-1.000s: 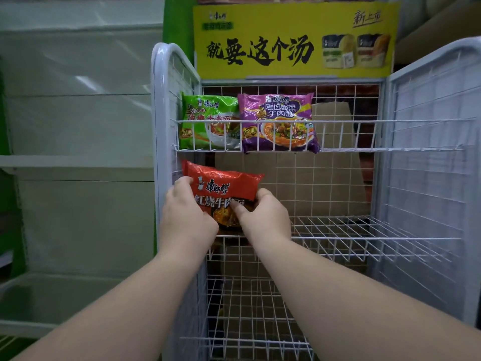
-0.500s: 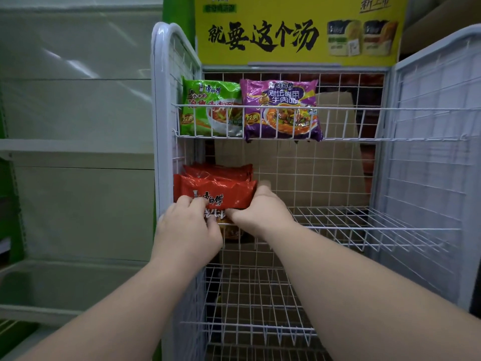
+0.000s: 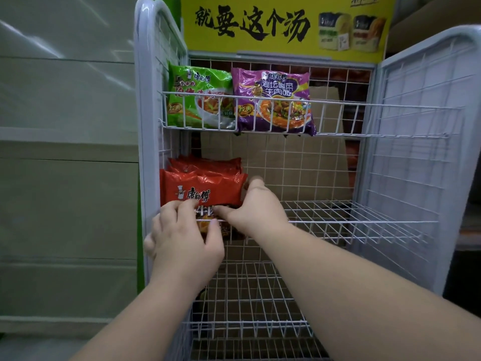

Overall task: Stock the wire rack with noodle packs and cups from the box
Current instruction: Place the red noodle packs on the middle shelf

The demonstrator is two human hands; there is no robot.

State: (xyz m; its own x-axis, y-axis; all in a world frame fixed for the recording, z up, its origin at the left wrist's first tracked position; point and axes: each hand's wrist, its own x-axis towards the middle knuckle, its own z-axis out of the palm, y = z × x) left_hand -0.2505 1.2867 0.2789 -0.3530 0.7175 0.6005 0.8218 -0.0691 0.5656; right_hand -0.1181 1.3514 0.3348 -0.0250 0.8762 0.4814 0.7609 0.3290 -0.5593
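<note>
A white wire rack (image 3: 145, 126) stands in front of me. On its top shelf lean a green noodle pack (image 3: 199, 97) and a purple noodle pack (image 3: 272, 100). At the left end of the middle shelf (image 3: 351, 220) stand several red noodle packs (image 3: 203, 188), one behind another. My left hand (image 3: 182, 241) grips the lower left of the front red pack, thumb across its face. My right hand (image 3: 253, 209) holds the same pack's right edge. The lower half of that pack is hidden behind my hands.
A yellow sign with black lettering (image 3: 281, 24) tops the rack. The bottom shelf (image 3: 250, 303) lies below my forearms. Brown cardboard (image 3: 299, 173) shows behind the rack's back grid. Pale green shelving (image 3: 65, 152) runs along the left.
Both hands carried the red pack back and down onto the middle shelf, setting it upright in front of the other red packs. The view has tilted down.
</note>
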